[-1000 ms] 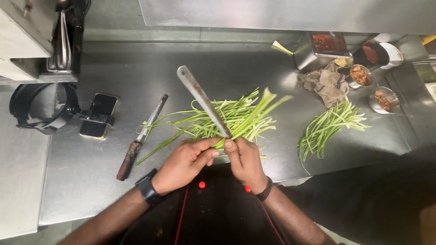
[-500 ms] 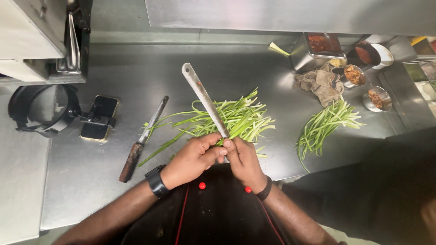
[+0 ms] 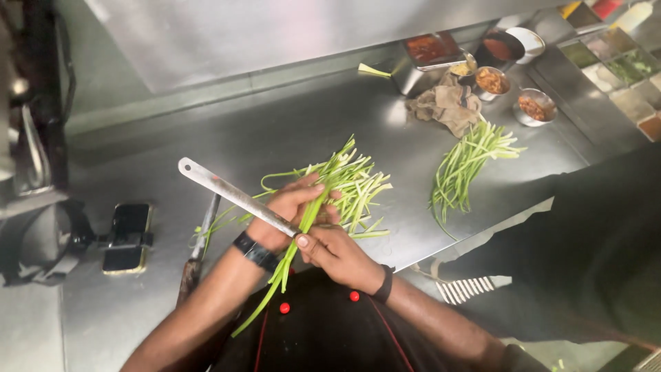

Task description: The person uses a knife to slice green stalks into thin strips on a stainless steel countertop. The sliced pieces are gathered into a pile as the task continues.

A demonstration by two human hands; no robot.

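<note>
My left hand, with a black watch on its wrist, is closed around a thin bundle of long green stalks that hangs down toward my black apron. My right hand grips the handle of a long steel knife, whose blade points up and to the left across my left hand. The right thumb presses on the stalks beside the blade's base. Both hands hover above a loose pile of green stalks on the steel counter.
A second knife with a wooden handle lies left of my hands, beside a phone. A separate bunch of stalks, a crumpled cloth and small sauce bowls sit at the right. A dark-clothed figure fills the right side.
My left hand has gathered a bundle of stalks and lifted it off the pile, so its ends now hang toward me. The knife blade sits lower and flatter.
</note>
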